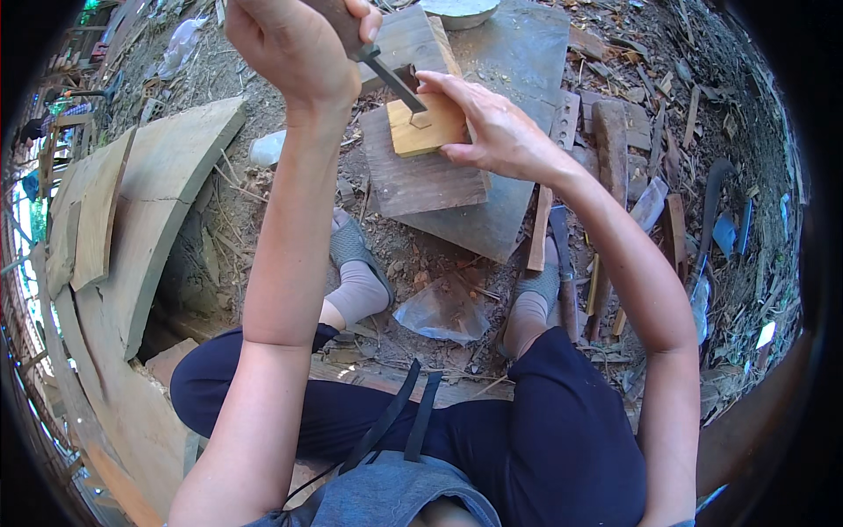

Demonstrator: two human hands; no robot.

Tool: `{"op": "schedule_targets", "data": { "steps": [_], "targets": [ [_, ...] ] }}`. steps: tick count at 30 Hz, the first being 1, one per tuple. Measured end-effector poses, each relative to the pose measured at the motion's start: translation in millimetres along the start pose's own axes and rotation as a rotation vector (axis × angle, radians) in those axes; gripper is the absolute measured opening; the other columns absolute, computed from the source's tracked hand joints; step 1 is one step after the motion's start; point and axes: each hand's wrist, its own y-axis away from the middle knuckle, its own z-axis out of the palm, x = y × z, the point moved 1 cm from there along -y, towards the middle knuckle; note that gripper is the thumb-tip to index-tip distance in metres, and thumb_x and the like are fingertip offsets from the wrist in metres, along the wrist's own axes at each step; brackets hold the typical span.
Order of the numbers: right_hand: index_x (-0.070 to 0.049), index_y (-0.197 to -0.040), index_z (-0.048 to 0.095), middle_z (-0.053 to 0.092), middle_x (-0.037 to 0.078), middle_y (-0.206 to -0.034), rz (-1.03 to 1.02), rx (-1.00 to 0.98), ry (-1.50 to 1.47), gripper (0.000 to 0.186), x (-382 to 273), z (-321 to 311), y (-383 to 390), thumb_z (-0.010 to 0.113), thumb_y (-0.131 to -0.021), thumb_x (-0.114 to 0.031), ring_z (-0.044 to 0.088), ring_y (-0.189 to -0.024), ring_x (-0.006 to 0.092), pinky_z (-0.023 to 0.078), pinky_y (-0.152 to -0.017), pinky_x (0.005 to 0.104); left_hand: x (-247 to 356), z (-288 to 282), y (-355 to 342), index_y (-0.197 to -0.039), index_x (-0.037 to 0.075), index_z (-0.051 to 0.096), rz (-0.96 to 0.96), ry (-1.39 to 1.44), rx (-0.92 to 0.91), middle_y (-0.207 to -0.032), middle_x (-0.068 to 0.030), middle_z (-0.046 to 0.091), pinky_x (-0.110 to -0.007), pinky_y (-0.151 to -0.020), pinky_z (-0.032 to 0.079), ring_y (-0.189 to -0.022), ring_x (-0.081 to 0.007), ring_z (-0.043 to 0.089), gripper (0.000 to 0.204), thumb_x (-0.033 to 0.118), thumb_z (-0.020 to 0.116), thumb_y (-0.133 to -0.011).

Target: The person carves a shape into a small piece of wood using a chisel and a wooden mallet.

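My left hand (294, 53) is wrapped round the brown handle of a chisel (392, 75), whose grey metal blade slants down to the right. Its tip meets the top face of a small yellow wooden block (432, 132), beside a thin angular outline marked there. My right hand (505, 130) grips this block from its right side, with fingers at the far edge and the thumb at the near edge. Under the block lies a weathered brown board (421, 189), resting on a larger grey slab (505, 215).
Large curved planks (167, 189) lean at the left. A clear plastic bag (443, 312) lies between my feet. Wood offcuts (610, 145) and a long-handled blade (564, 263) lie at the right, with a curved dark tool (713, 206) farther out. A round pale basin (461, 10) stands beyond the slab.
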Motion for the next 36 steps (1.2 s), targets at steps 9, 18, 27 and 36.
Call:
{"op": "schedule_targets", "data": {
  "steps": [9, 18, 27, 36],
  "targets": [
    [-0.01, -0.146, 0.034, 0.052, 0.016, -0.137, 0.021, -0.024, -0.009, 0.079, 2, 0, 2, 0.068, -0.074, -0.015, 0.05, -0.127, 0.034, 0.04, -0.11, 0.041, 2, -1, 1, -0.082, 0.012, 0.046, -0.067, -0.037, 0.062, -0.058, 0.0009, 0.045, -0.021, -0.031, 0.037, -0.039, -0.0075, 0.045, 0.057, 0.068, 0.048, -0.092],
    [-0.01, -0.145, 0.035, 0.052, 0.017, -0.138, 0.042, -0.035, -0.004, 0.079, 0, 2, 0, 0.068, -0.074, -0.014, 0.05, -0.128, 0.0335, 0.04, -0.11, 0.0406, -17, -18, 0, -0.083, 0.012, 0.044, 0.132, 0.032, 0.099, -0.062, 0.0008, 0.045, -0.021, -0.032, 0.035, -0.041, -0.0065, 0.044, 0.043, 0.051, 0.055, -0.097],
    [-0.009, -0.147, 0.034, 0.049, 0.02, -0.139, -0.074, -0.005, 0.059, 0.079, 8, -2, 6, 0.07, -0.077, -0.022, 0.047, -0.131, 0.0341, 0.037, -0.112, 0.0425, -14, 11, 28, -0.096, 0.007, 0.046, 0.138, -0.183, 0.08, -0.065, 0.0024, 0.047, -0.022, -0.037, 0.037, -0.043, -0.0055, 0.044, 0.017, 0.005, 0.063, -0.093],
    [-0.002, -0.141, 0.042, 0.049, 0.021, -0.135, 0.651, 0.589, 0.545, 0.067, 98, -28, 170, 0.067, -0.086, -0.032, 0.046, -0.126, 0.0367, 0.034, -0.107, 0.0465, -21, 1, 19, -0.1, 0.006, 0.048, 0.145, -0.192, 0.015, -0.066, -0.0023, 0.052, -0.026, -0.041, 0.042, -0.047, -0.0106, 0.051, 0.021, 0.016, 0.064, -0.092]
  ]
}}
